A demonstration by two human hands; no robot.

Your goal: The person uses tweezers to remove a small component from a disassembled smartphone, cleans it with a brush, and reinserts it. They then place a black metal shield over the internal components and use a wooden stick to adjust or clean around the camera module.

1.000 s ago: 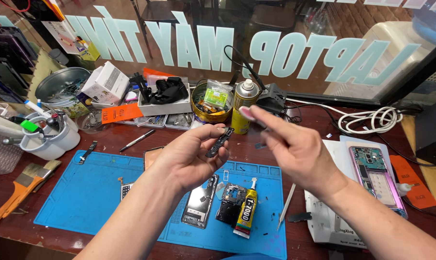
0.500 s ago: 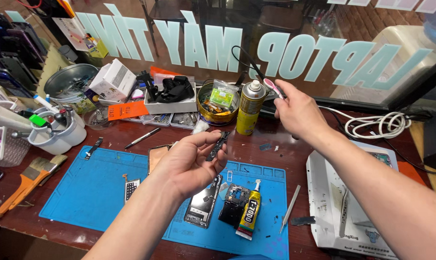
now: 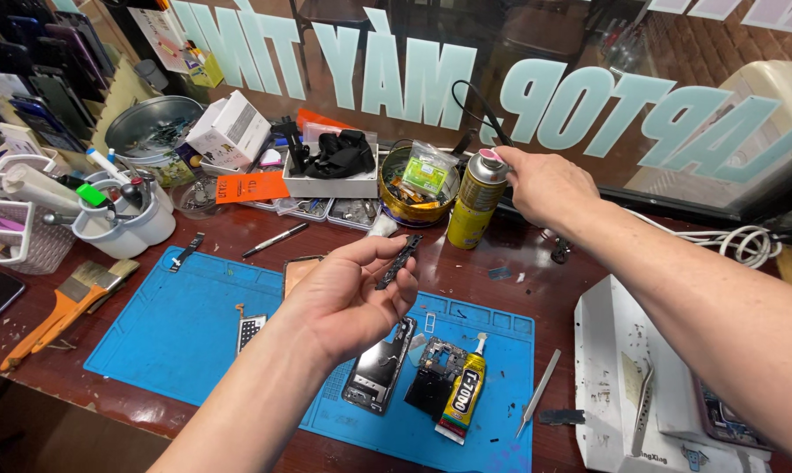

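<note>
My left hand is raised palm-up over the blue silicone work mat, its thumb and fingertips pinched narrow on a small, thin black strip-shaped part, which tilts upward above the mat. My right hand is stretched out to the back of the table, its fingers closed at the pink-white cap of the yellow-gold metal spray can; I cannot tell how firmly it grips the nozzle. The can stands upright, just beside a round gold tin that holds a green packet.

Below my left hand, an opened dark phone body lies on the mat, with a black circuit-board piece next to it and a yellow-and-black glue tube touching that piece. Grey metal tweezers lie near the mat's right edge. At far left, an orange-handled brush rests on the table beside a white cup of tools.
</note>
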